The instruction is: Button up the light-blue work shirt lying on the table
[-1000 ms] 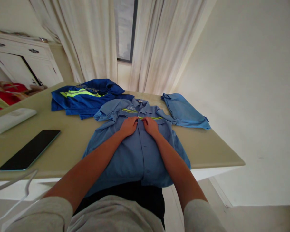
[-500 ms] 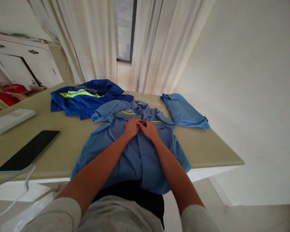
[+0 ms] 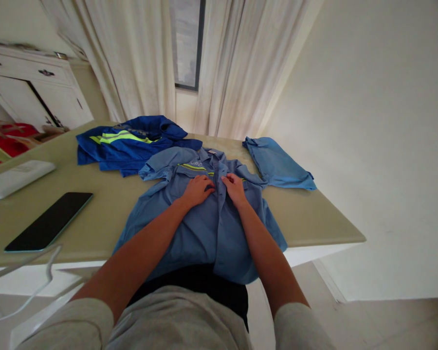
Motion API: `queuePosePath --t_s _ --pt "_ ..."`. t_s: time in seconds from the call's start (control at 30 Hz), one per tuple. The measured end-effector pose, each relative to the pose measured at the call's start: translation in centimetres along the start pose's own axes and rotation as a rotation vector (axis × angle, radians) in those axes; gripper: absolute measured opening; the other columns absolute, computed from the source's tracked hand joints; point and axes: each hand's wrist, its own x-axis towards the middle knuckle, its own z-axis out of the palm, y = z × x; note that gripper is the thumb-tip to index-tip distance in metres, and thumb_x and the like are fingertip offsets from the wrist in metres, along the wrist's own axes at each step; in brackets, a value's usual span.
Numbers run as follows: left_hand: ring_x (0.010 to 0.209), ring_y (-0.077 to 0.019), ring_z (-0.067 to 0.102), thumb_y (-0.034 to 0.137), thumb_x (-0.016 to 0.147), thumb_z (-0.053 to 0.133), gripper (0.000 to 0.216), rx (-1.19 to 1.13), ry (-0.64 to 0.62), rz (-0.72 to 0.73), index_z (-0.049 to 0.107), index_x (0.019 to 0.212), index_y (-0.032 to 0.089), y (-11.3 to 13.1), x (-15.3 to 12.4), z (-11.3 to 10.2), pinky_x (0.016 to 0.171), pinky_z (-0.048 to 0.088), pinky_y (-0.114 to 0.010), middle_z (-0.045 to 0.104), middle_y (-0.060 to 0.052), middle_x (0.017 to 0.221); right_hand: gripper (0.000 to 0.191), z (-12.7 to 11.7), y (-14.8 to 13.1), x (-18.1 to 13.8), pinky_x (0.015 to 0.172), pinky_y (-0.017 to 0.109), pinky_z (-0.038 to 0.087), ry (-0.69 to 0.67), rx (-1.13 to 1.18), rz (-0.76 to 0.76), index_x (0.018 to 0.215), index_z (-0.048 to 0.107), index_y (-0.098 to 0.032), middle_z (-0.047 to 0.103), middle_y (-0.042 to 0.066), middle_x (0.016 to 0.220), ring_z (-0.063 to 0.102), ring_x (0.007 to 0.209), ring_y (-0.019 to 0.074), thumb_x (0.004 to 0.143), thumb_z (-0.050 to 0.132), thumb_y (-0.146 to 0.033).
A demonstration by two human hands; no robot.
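Observation:
A short-sleeved grey-blue work shirt with yellow reflective stripes lies front up, collar away from me, its hem hanging over the near table edge. On the chest, my left hand has its fingers curled onto the cloth just left of the button placket. Opposite it, my right hand pinches the placket's edge between thumb and fingers. A narrow gap separates the hands, with the placket strip showing between them. Whatever lies under the fingertips is hidden.
A bright blue garment with a yellow band lies behind, at left. A folded light-blue garment is at right. A black phone, a white device and a pale cable sit at left on the table.
My hands were together at the placket and have moved apart. The right hand has shifted right and lifted the placket's edge; the left has moved slightly left. The view has tilted slightly.

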Motion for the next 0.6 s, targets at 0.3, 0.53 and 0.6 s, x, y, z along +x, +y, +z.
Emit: queuePosePath --t_s 0.3,0.53,0.6 --pt "0.102 -0.0256 0.063 0.03 0.098 0.056 0.018 0.005 0.01 0.011 0.069 0.098 0.018 0.2 0.1 0.1 0.096 0.049 -0.038 0.066 -0.011 0.104 0.041 -0.3 -0.9 -0.1 0.078 0.03 0.054 -0.052 0.241 0.061 0.112 0.069 -0.021 0.074 0.003 0.097 0.066 0.087 0.0201 0.076 0.062 -0.04" --pt "0.089 -0.0219 0.066 0.025 0.092 0.063 0.007 -0.246 0.104 -0.05 0.063 0.096 0.019 0.0 0.4 0.5 0.085 0.053 -0.035 0.069 -0.006 0.094 0.045 -0.5 -1.0 -0.7 0.087 0.033 0.054 -0.164 0.217 0.015 0.105 0.075 -0.018 0.076 0.004 0.096 0.069 0.087 0.019 0.065 0.08 -0.036" --pt "0.085 -0.0201 0.068 0.022 0.087 0.069 0.007 -0.374 0.111 -0.08 0.065 0.092 0.019 0.0 0.5 0.3 0.083 0.055 -0.034 0.072 -0.004 0.091 0.039 -0.5 -1.0 -0.8 0.083 0.034 0.054 -0.178 0.193 0.047 0.097 0.076 -0.017 0.076 0.004 0.087 0.069 0.081 0.019 0.065 0.081 -0.039"
